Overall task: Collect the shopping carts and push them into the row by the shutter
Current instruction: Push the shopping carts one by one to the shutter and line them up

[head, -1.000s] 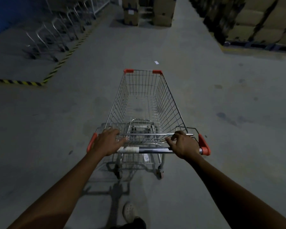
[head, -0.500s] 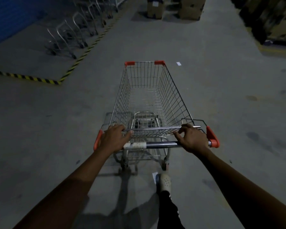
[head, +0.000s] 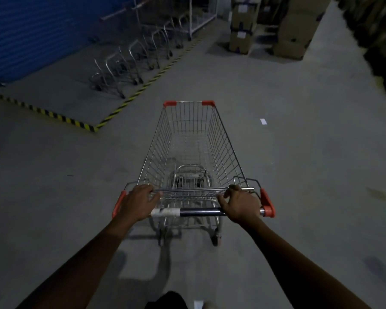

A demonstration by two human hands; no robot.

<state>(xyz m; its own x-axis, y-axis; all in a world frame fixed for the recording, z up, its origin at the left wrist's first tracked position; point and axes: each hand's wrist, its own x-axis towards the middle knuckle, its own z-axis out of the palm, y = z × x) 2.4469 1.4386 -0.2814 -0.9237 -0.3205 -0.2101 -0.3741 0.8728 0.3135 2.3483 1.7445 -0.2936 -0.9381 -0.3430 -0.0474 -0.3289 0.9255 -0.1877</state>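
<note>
Closer now than half a second ago, the blue shutter (head: 31,30) fills the upper left of my feed, and the row of parked carts (head: 132,61) in front of it has grown larger as the shopping cart (head: 192,139) rolled on. That row stands inside a bay marked off by yellow-and-black floor tape (head: 54,115), whose corner lies near the front left of the cart I am watching, on the concrete floor (head: 54,197).

At centre, the person's left hand (head: 136,204) is wrapped over the left end of the handle bar (head: 198,212), its fingers reaching forward to the wire rim behind the basket. The cart itself is empty, upright on its wheels, pointing up the aisle with its red front corners well short of the row. The right hand (head: 241,205) is clamped on the bar's right end, just inside the red end cap, fingers curled over the top.

Right of the basket a small white paper scrap (head: 263,121) lies on the floor, apart from the cart. Stacked cardboard boxes (head: 294,30) stand at the far end of the aisle, upper right.
</note>
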